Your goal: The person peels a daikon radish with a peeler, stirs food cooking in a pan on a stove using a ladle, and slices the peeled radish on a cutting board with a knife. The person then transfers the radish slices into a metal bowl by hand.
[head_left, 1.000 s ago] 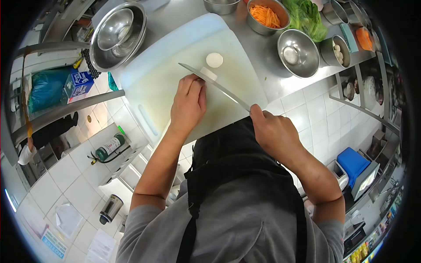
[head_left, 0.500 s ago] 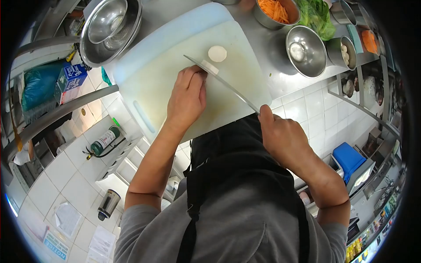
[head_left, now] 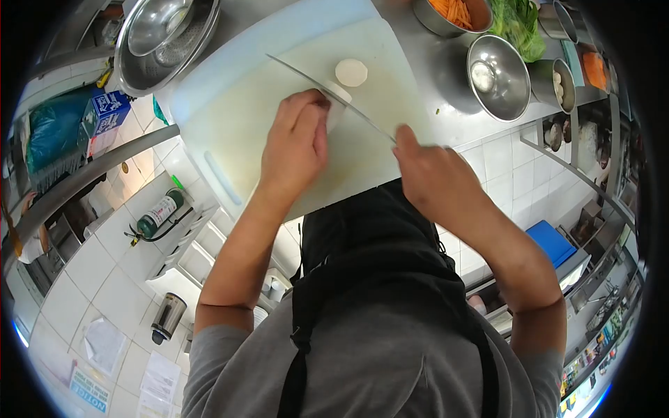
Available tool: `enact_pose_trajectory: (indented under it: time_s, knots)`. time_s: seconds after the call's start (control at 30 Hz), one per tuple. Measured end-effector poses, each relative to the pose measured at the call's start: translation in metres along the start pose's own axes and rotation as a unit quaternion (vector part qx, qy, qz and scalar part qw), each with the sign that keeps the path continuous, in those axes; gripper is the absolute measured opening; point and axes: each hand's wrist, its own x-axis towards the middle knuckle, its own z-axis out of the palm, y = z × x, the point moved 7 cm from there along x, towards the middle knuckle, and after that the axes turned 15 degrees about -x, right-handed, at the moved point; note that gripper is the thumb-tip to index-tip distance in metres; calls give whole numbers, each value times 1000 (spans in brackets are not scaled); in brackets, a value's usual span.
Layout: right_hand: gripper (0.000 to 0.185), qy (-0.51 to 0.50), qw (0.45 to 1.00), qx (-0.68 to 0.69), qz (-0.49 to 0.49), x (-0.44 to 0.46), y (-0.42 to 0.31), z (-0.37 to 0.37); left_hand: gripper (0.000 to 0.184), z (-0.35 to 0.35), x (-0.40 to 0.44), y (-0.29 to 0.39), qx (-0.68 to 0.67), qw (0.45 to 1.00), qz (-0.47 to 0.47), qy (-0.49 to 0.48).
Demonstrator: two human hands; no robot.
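My right hand (head_left: 435,167) is closed around the handle of a long kitchen knife (head_left: 359,113), its blade slanting across the cutting board toward the far left. My left hand (head_left: 293,143) has its fingers curled on a pale white vegetable piece (head_left: 337,117) that looks like daikon, mostly hidden by the fingers. The blade lies right beside those fingertips, against the vegetable. Just past the blade a pale slice (head_left: 341,92) shows, and a round white slice (head_left: 351,72) lies flat a little farther off. Everything rests on a whitish cutting board (head_left: 244,125).
Nested metal bowls (head_left: 129,70) stand at the far left. To the right are a container of carrot strips (head_left: 453,12), an empty steel bowl (head_left: 498,78), leafy greens (head_left: 517,31) and a small pot (head_left: 557,87) with pale pieces. The steel counter's (head_left: 446,125) edge runs along the right.
The knife and my right hand have slid forward and to the left, so the tip reaches farther across the board. My left hand stays on the vegetable. The camera view has shifted slightly.
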Motion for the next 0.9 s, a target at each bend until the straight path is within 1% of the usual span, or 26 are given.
enact_pose_trajectory:
  time_s: [0.03,0.23,0.47,0.57,0.63,0.67,0.73,0.8,0.83,0.9]
  knots:
    - [16,33,999,4,-15,9,-2,3,18,-2,-1,-3,-1,1000,-3,10]
    - [14,43,998,27,-26,16,-7,-8,13,-5,2,-4,-34,999,-28,25]
    - [11,61,997,40,-11,38,-12,5,13,-6,-1,-4,-31,999,-28,17]
    - [12,96,994,44,-9,39,-13,9,12,-3,-4,0,-21,1000,-7,19]
    - [15,161,986,37,-29,44,-20,3,11,-4,-3,7,14,999,31,18]
    - [15,179,983,35,-28,38,-19,-3,11,-6,-1,11,21,998,47,20]
    - [18,103,993,51,-8,22,-11,5,11,-7,-5,12,14,1000,16,21]
    - [18,102,994,45,0,10,3,21,12,-8,-9,17,11,999,9,31]
    - [19,92,995,45,8,4,10,27,13,-8,-12,20,34,999,7,35]
    - [20,108,993,39,9,-8,15,24,15,-11,-20,24,61,997,7,39]
